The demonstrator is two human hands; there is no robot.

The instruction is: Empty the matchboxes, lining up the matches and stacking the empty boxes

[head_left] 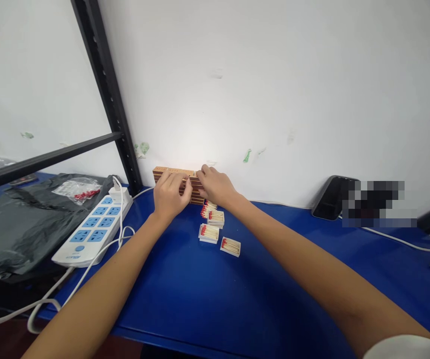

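Head view: both hands are at the stack of brown-sided boxes [161, 170], which stands right under the fingertips, against the wall [215, 99]. Left hand [170, 192] covers the front, thumb and forefinger nearly together; right hand [216, 187] bends its fingers narrowly over the right end. Can't tell whether either grips anything.

Risk, I'd say: uneven pressure from the two hands could skew or topple the stack. Three open trays of matches, near [215, 218], middle [209, 233] and far [230, 246], lie on my side of the right fingers; a dropping wrist could knock the near one and spill it.

Hidden: the stack's middle, behind the left fingers; the right fingertips. Red-tipped matches [208, 208] just below the right fingers are partly blocked, their holder unclear.
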